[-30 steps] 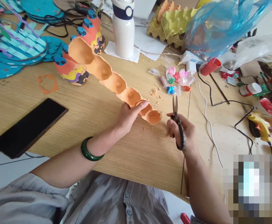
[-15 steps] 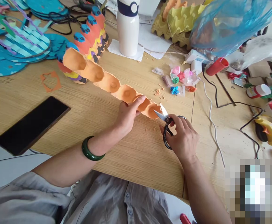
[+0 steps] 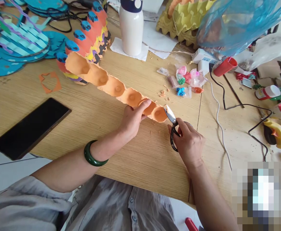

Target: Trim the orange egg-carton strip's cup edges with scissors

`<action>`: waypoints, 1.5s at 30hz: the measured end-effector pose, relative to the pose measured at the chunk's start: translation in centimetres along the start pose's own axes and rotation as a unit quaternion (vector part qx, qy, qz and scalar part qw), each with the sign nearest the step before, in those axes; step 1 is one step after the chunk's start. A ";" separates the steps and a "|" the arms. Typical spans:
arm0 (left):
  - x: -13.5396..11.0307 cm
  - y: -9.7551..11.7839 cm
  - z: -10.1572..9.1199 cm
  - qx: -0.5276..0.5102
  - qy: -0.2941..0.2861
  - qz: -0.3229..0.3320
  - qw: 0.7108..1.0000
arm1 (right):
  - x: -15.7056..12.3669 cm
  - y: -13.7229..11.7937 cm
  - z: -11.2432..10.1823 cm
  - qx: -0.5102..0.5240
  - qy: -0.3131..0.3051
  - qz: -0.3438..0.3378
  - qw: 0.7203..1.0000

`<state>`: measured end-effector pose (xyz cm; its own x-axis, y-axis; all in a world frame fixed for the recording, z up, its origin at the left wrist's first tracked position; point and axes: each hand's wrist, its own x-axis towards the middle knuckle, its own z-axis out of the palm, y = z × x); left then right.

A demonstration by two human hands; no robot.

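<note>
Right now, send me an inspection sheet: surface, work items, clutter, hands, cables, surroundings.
Surface: wooden table, orange scraps scattered on it.
Work items: orange egg-carton strip; scissors, blades at its right end.
Clutter: phone left, white bottle behind, small packets right.
Hands: left hand grips the strip; right hand holds the scissors.
Cables: white cable and black cable, right side.
Surroundings: blue plastic bag and yellow egg trays, back right.

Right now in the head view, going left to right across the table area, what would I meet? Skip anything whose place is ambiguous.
Black phone → dark green bangle → left hand → scissors → red cylinder → yellow tool.
</note>
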<state>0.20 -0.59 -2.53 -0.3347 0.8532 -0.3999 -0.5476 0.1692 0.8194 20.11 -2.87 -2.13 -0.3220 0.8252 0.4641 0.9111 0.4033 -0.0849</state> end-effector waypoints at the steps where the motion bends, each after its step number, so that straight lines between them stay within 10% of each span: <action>1: 0.0 -0.1 0.0 0.002 -0.002 0.001 1.000 | 0.0 0.0 0.0 0.001 -0.005 0.007 1.000; 45: 0.0 -0.5 -0.1 0.052 -0.025 0.020 0.998 | 0.7 0.2 -0.3 0.129 -0.007 0.131 0.983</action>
<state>0.43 -0.72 -2.99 -0.3137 0.8837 -0.3475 -0.4521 0.1828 0.8730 20.17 -2.36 -1.53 -0.0904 0.9190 0.3838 0.8679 0.2617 -0.4222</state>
